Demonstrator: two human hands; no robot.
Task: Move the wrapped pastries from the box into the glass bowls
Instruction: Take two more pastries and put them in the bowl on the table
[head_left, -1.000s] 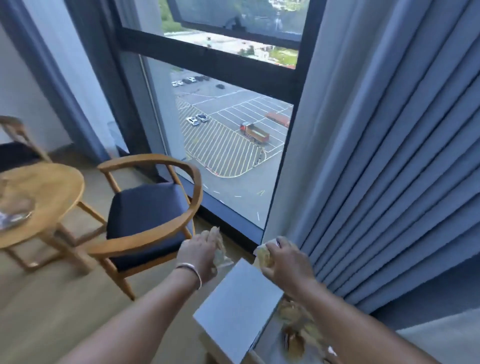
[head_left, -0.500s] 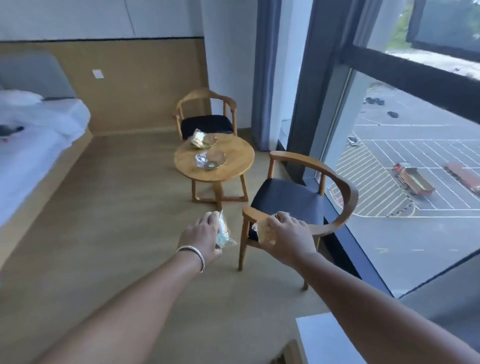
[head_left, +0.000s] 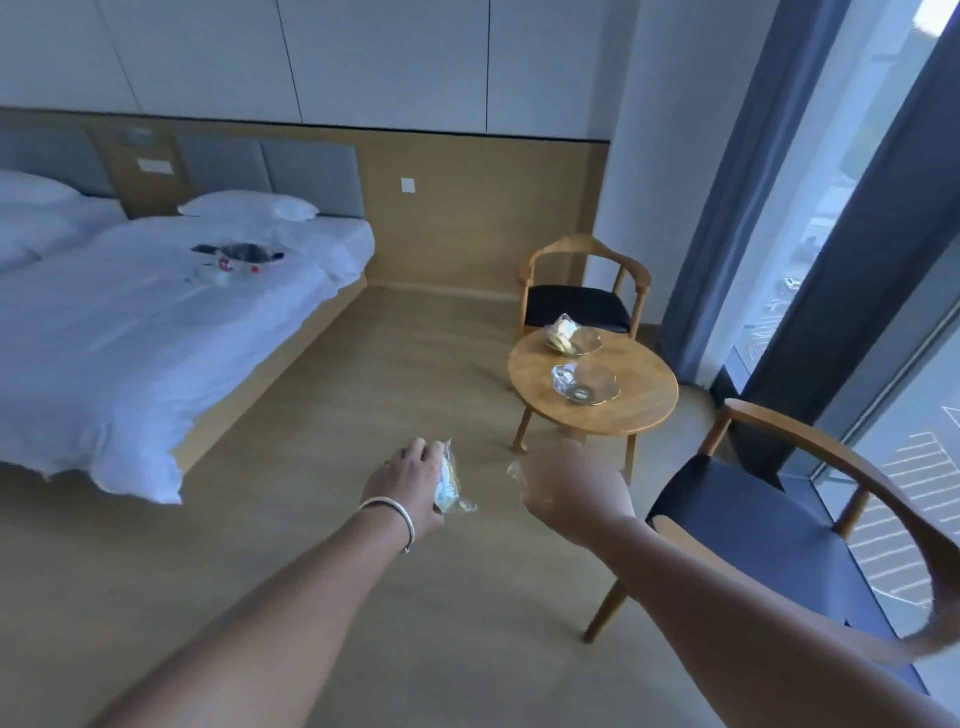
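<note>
1. A bed (head_left: 156, 332) with white covers fills the left side of the room; a small dark item lies on it, too blurred to name.
2. A wooden chair with a dark seat (head_left: 769, 525) stands at the right, just beside the window. A second chair (head_left: 582, 291) stands beyond the table.
3. A round wooden table (head_left: 639, 410) stands between the two chairs, well ahead of both hands.
4. Two glass bowls rest on the table: the far bowl (head_left: 584, 340) holds a wrapped pastry, and the near bowl (head_left: 597, 382) has a clear wrapper at its left rim.
5. The left hand (head_left: 405, 486), with a bangle on its wrist, has its fingers curled around a wrapped pastry (head_left: 451, 480), held over the floor.
6. The right hand (head_left: 571, 486) is closed in a fist; a bit of clear wrapper (head_left: 517, 473) shows at its left edge, so it seems to grip a second pastry, though blur hides most of it.
</note>
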